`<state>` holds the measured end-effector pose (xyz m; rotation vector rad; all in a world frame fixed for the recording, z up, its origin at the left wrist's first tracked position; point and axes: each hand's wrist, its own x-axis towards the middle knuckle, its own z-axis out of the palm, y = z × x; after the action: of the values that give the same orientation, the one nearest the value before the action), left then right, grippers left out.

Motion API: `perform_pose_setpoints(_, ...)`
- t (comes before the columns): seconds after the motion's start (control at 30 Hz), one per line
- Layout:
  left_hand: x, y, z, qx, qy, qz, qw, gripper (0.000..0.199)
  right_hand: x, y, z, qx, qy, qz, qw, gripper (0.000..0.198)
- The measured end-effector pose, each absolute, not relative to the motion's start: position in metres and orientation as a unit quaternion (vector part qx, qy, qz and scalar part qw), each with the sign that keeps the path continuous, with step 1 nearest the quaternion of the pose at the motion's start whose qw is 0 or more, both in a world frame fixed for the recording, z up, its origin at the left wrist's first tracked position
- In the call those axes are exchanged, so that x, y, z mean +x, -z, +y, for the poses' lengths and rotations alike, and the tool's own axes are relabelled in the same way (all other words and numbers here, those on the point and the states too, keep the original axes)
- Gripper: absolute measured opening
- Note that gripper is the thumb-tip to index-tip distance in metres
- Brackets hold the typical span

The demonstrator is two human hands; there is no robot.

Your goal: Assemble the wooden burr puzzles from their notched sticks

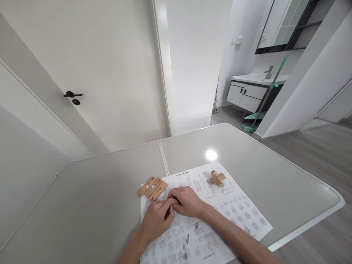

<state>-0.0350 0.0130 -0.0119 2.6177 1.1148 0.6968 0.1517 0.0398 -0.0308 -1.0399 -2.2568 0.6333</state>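
Observation:
My left hand and my right hand meet over a printed sheet, fingers curled together. Something small seems to sit between the fingertips, but the fingers hide nearly all of it. Just beyond my left hand lie flat wooden puzzle pieces, side by side, with cut-out slots and dark numbers on them. They rest partly on the sheet's upper left corner. Farther to the right, an assembled wooden burr puzzle stands on the sheet, apart from both hands.
The sheet lies on a grey table with a pale rim and a seam across it. Behind the table is a closed door with a black handle. At the back right are a washbasin cabinet and a green dustpan.

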Motion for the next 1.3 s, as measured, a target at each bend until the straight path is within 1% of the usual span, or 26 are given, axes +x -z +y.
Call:
perform_pose_setpoints(0.43,-0.035,0.011,0.014,0.891,-0.235,0.375,0.100,0.026,0.152,0.031,0.040,-0.392,-0.227,-0.849,0.272,0.021)
perform_pose_setpoints(0.63,-0.035,0.012,0.013,0.891,-0.231,0.376,0.101,0.026,0.152,0.029,0.040,-0.390,-0.230,-0.847,0.279,0.021)
perform_pose_setpoints(0.9,-0.033,0.007,0.012,0.892,-0.243,0.366,0.107,0.029,0.164,0.019,0.025,-0.411,-0.177,-0.856,0.258,0.008)
perform_pose_setpoints(1.0,-0.032,0.004,0.011,0.905,-0.229,0.342,0.104,0.037,0.174,0.013,0.006,-0.447,-0.169,-0.834,0.276,0.009)
perform_pose_setpoints(1.1,-0.031,0.004,0.010,0.912,-0.215,0.336,0.098,0.041,0.188,0.010,-0.010,-0.482,-0.186,-0.799,0.307,0.013)
perform_pose_setpoints(1.3,-0.033,0.010,0.010,0.897,-0.229,0.368,0.088,0.029,0.228,0.017,-0.024,-0.576,-0.239,-0.687,0.374,0.020)
